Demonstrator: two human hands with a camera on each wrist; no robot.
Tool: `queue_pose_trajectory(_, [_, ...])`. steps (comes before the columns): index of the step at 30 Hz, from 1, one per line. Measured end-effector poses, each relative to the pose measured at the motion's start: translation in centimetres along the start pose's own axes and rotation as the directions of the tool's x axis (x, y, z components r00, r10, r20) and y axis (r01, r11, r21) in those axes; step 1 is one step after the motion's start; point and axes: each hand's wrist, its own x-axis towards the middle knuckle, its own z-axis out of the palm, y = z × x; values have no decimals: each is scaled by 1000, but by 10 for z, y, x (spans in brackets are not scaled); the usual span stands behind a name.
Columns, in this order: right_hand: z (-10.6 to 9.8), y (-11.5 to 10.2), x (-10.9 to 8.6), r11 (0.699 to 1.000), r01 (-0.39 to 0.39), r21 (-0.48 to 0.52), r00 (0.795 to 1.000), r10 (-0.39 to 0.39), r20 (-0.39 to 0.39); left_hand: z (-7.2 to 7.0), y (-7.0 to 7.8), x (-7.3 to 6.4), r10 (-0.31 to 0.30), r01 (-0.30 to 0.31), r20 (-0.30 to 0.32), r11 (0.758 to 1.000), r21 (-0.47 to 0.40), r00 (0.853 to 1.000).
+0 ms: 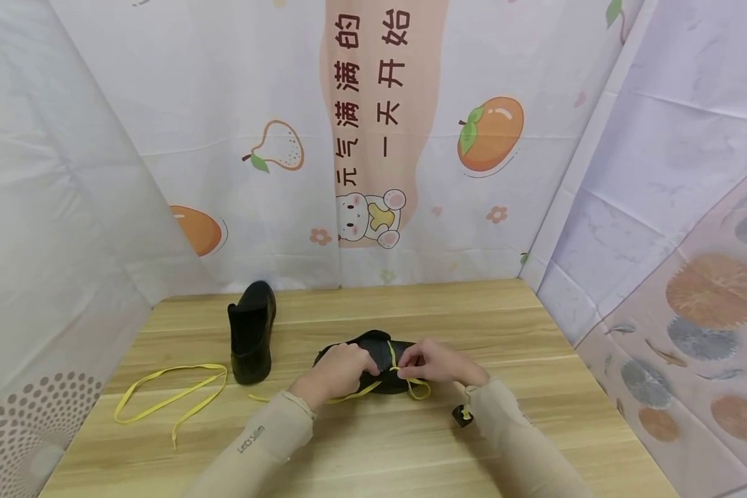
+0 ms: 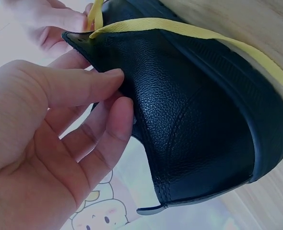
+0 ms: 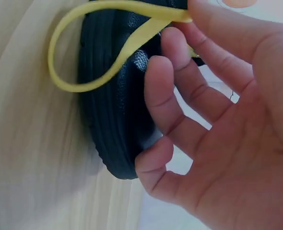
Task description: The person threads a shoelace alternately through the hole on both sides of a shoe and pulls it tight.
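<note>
A black leather shoe (image 1: 378, 351) lies in the middle of the table, its toe toward the right. My left hand (image 1: 344, 372) pinches the edge of its opening, with thumb and fingers on the eyelet flap (image 2: 86, 44) in the left wrist view. A yellow shoelace (image 2: 180, 28) runs from the eyelets across the shoe's side. My right hand (image 1: 438, 363) pinches this lace close over the shoe's front. Below those fingers a slack loop of lace (image 3: 79, 88) hangs beside the sole in the right wrist view.
Another black shoe (image 1: 254, 366) stands to the left, toe toward the back wall. A loose yellow lace (image 1: 207, 365) curls on the wooden table (image 1: 324, 456) beside it. By the right forearm lies a small black object (image 1: 459, 418) with yellow on it. Printed curtains (image 1: 224, 69) enclose the table.
</note>
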Motion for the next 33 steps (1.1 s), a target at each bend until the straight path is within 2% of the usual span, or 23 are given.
queue_pose_trajectory(4, [-1, 1, -1, 1000, 11, 27, 1000, -11, 15, 0, 0, -1, -4, 4, 4, 1000, 2, 1000])
queue_pose_trajectory(7, [-3, 1, -3, 998, -27, 53, 1000, 26, 18, 0, 1, -1, -6, 6, 8, 1000, 9, 1000])
queue_pose_trajectory(13, [-6, 5, -6, 995, -95, 31, 995, 96, -23, 1, 2, -1, 8, -8, -3, 999, 31, 1000])
queue_pose_trajectory(17, [-8, 5, -7, 995, -104, 7, 995, 104, -7, 3, 1, -1, 13, -13, -22, 999, 29, 1000])
queue_pose_trajectory(20, [-8, 4, -3, 993, -121, -12, 991, 120, -65, 2, 0, -1, 13, -13, -27, 1000, 24, 1000])
queue_pose_trajectory(24, [-6, -2, 6, 984, -166, -59, 971, 152, -185, 0, -2, 1, 21, -21, -2, 1000, 10, 1000])
queue_pose_trajectory(30, [1, -8, 22, 957, -244, -156, 950, 204, -236, -5, -12, 10, 73, -68, 48, 994, -83, 996])
queue_pose_trajectory(33, [3, -10, 26, 951, -248, -182, 951, 204, -234, -13, -18, 15, 95, -86, 48, 983, -162, 994])
